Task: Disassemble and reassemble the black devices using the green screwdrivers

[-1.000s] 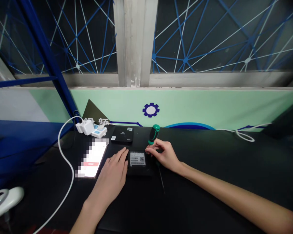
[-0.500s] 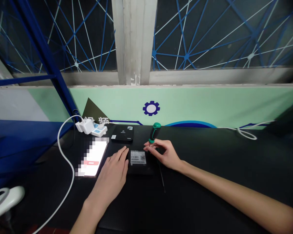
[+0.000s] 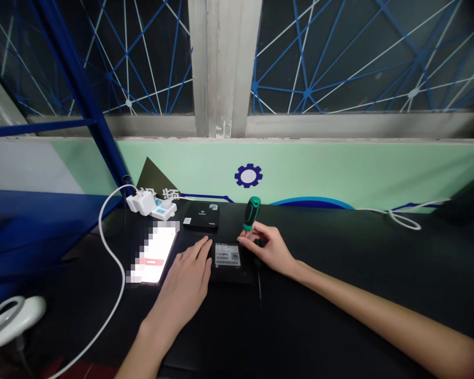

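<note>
A black box (image 3: 227,263) with a barcode label lies on the counter (image 3: 359,273), its left edge touched by the left fingers (image 3: 203,246), which sit loosely together and unclamped, and its far right corner reached by the right fingers (image 3: 247,240). A green-handled screwdriver (image 3: 252,213) runs front-to-back just right of the box, under the right fingers, handle beyond them; any grip on it cannot be told.
</note>
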